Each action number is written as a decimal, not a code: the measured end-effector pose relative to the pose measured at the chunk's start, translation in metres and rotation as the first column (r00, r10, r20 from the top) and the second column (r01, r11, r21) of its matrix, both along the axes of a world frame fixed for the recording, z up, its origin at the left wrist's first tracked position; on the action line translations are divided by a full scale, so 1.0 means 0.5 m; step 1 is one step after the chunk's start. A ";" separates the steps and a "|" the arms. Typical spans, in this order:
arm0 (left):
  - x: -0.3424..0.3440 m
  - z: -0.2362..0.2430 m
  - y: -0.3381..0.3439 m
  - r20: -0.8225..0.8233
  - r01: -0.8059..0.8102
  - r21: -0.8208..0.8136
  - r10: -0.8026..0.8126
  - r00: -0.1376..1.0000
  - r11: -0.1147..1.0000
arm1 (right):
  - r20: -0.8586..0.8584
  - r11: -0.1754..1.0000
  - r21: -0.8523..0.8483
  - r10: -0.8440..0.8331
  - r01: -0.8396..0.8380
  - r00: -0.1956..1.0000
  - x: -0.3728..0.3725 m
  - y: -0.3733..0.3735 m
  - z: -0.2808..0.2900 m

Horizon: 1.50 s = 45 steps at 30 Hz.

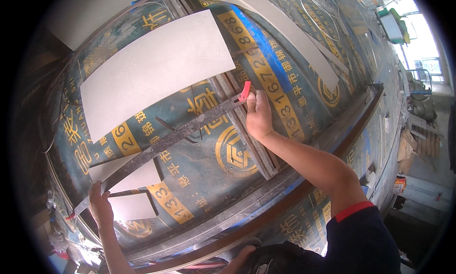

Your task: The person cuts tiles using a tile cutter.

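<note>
A long dark metal bar (166, 141) lies slanted across the printed blue sheet (199, 174), from lower left up to the middle. My left hand (99, 205) grips the bar's lower end, near a small red tip. At the upper end, my right hand (259, 115) pinches a red clip (245, 91) against the bar. A large pale grey tile (156, 69) lies just above the bar. Two smaller tile pieces (135, 193) sit under the bar, close to my left hand.
A metal rail track (249, 141) runs down the sheet beneath my right hand. Long grey tile strips (294, 36) lie at the upper right. A dark edge rail (332, 150) borders the surface. Boxes and clutter stand at the far right.
</note>
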State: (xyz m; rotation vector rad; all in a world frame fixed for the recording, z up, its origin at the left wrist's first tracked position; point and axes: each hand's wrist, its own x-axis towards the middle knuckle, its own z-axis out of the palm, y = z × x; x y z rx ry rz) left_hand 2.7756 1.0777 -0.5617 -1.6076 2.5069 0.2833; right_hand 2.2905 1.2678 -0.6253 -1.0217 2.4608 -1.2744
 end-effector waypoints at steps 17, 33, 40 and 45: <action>0.016 -0.008 0.003 -0.001 -0.049 -0.027 0.049 0.999 0.998 | 0.214 0.993 -0.120 0.015 0.011 0.977 0.006 0.003 0.006; 0.060 -0.114 0.013 -0.250 -0.170 0.120 0.195 0.948 0.978 | 0.004 0.927 0.334 -0.184 0.172 0.983 -0.073 0.090 -0.071; 0.056 -0.026 -0.004 -0.148 -0.009 -0.115 -0.008 0.989 0.993 | -0.049 0.947 0.316 0.071 -0.052 0.996 -0.027 0.015 -0.040; 0.057 -0.042 0.031 -0.137 -0.021 -0.107 0.006 0.990 0.994 | 0.024 0.941 0.335 0.039 -0.044 0.999 -0.012 0.011 0.020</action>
